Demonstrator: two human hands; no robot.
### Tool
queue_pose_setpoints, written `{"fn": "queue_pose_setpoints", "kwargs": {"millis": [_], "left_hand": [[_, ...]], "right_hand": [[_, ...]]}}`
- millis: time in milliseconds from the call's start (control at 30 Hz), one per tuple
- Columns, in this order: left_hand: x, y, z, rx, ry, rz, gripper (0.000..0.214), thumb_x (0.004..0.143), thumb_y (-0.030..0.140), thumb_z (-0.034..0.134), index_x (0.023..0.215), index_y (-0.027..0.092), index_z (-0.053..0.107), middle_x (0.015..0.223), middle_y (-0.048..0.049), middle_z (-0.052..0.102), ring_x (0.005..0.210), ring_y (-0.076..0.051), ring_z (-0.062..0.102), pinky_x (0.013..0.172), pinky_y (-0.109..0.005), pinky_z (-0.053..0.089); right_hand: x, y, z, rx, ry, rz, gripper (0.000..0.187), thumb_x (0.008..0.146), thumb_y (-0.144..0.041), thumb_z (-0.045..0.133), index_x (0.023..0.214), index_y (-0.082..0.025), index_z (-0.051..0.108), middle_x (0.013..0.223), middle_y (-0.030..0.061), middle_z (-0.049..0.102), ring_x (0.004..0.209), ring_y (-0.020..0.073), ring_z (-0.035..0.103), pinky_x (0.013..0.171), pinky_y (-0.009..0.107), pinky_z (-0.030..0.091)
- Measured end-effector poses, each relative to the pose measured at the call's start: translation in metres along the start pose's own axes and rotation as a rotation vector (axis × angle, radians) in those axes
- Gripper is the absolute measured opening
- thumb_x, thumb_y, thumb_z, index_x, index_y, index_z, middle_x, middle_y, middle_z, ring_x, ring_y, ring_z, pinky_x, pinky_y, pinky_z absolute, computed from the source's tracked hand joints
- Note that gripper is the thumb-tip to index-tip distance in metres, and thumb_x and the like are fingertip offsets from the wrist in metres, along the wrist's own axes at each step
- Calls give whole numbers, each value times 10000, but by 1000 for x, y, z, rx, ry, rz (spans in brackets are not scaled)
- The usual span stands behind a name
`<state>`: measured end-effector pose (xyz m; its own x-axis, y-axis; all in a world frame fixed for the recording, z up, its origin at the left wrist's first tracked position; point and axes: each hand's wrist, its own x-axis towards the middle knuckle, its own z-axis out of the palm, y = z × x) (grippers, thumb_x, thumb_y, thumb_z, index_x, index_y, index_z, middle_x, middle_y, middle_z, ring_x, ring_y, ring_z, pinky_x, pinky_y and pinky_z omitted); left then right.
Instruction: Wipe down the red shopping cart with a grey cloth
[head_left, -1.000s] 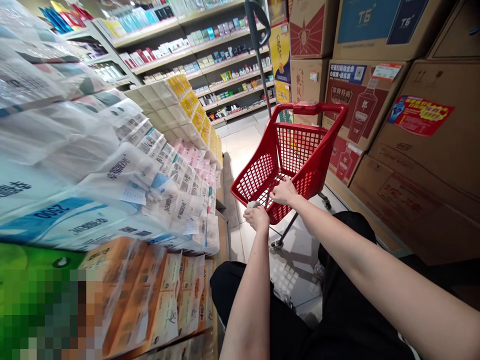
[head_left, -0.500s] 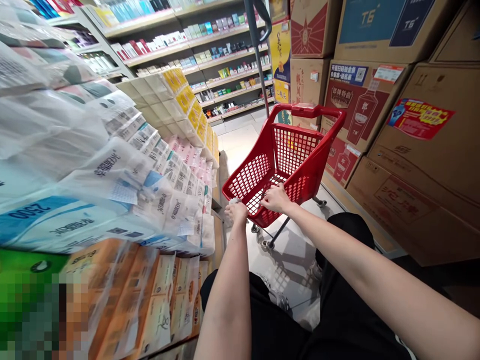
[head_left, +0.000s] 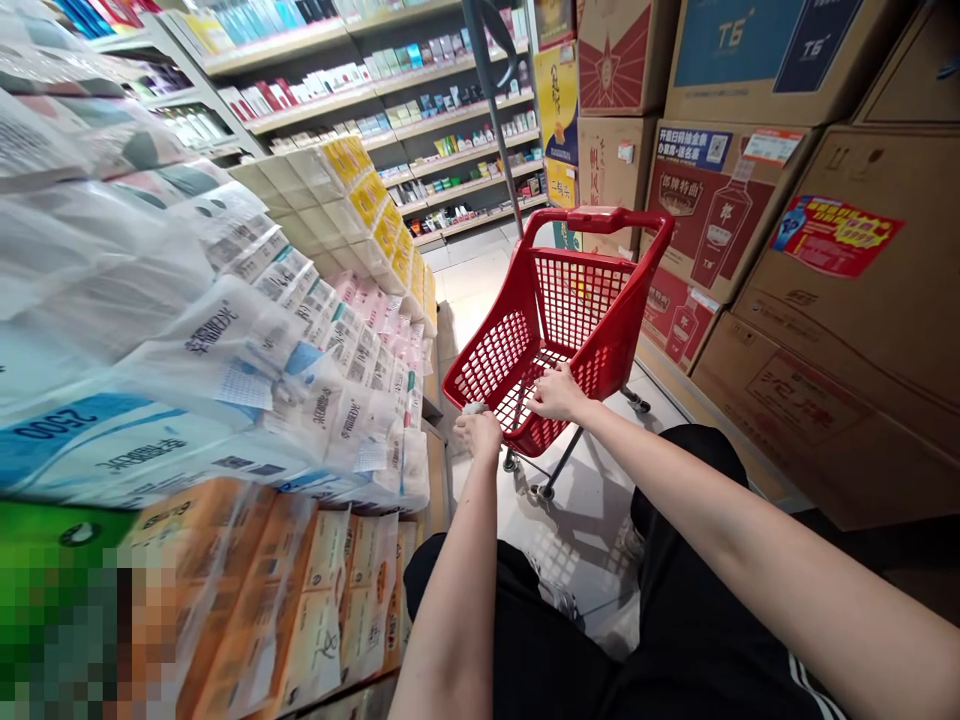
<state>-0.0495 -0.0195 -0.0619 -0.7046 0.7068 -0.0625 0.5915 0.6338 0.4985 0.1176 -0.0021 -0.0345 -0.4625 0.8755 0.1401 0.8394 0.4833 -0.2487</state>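
Gripping red cart (head_left: 495, 358), left hand (head_left: 478, 436), right hand (head_left: 555, 393).

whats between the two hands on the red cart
The head view shows the red plastic mesh of the shopping cart between the left hand and the right hand.

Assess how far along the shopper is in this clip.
Done: little shows; the red shopping cart stands in the aisle, and the only small item visible is white, at the left hand. In hand: that hand and the right hand are at the cart's near side. Left: the wrapped tissue packs stacked alongside are untouched.
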Motion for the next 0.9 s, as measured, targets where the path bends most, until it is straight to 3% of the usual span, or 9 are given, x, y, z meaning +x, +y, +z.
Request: {"fn": "queue_pose_setpoints", "kwargs": {"millis": [167, 267, 400, 533, 633, 900], "left_hand": [[34, -1, -10, -4, 32, -64, 502, 831, 300, 440, 1233, 13, 352, 1287, -286, 405, 1234, -337, 415, 980, -396, 369], [41, -4, -13, -9, 45, -75, 505, 838, 296, 426, 1235, -4, 341, 1278, -294, 406, 1227, -339, 422, 974, -399, 376], [19, -13, -8, -13, 54, -47, 448, 865, 308, 391, 1192, 2, 374, 1233, -284, 450, 1203, -319, 450, 951, -382, 394], [-18, -22, 3, -27, 96, 83, 404, 871, 341, 399, 1113, 18, 417, 1163, -273, 493, 1185, -317, 460, 942, -389, 392], [-25, -24, 6, -26, 112, 115, 411, 873, 356, 398, 1101, 15, 416, 1134, -273, 504, 1154, -323, 484, 931, -404, 396], [45, -13, -20, -21, 59, -22, 480, 819, 303, 487, 1185, 10, 382, 1254, -294, 443, 1210, -349, 441, 960, -414, 386]], "right_hand": [[-6, -3, 4, 16, 25, -60, 446, 850, -382, 363, 654, -187, 714, 774, 71, 686, 845, 191, 513, 911, 388, 194], [-6, -7, 4, 5, 18, -47, 435, 842, -386, 373, 674, -185, 720, 768, 77, 685, 839, 197, 518, 905, 386, 202], [-1, -11, 3, -27, 2, 17, 441, 825, -430, 395, 693, -172, 727, 775, 95, 689, 832, 214, 529, 903, 399, 206], [5, -11, 4, -60, 3, 37, 449, 813, -454, 407, 699, -161, 728, 768, 108, 689, 833, 229, 533, 900, 409, 204], [7, -9, 4, -61, 24, 4, 430, 810, -428, 408, 710, -157, 726, 779, 103, 689, 835, 221, 528, 890, 402, 208], [1, -6, -1, -41, -16, -94, 417, 822, -390, 386, 701, -181, 725, 797, 81, 688, 849, 204, 513, 890, 394, 192]]}}
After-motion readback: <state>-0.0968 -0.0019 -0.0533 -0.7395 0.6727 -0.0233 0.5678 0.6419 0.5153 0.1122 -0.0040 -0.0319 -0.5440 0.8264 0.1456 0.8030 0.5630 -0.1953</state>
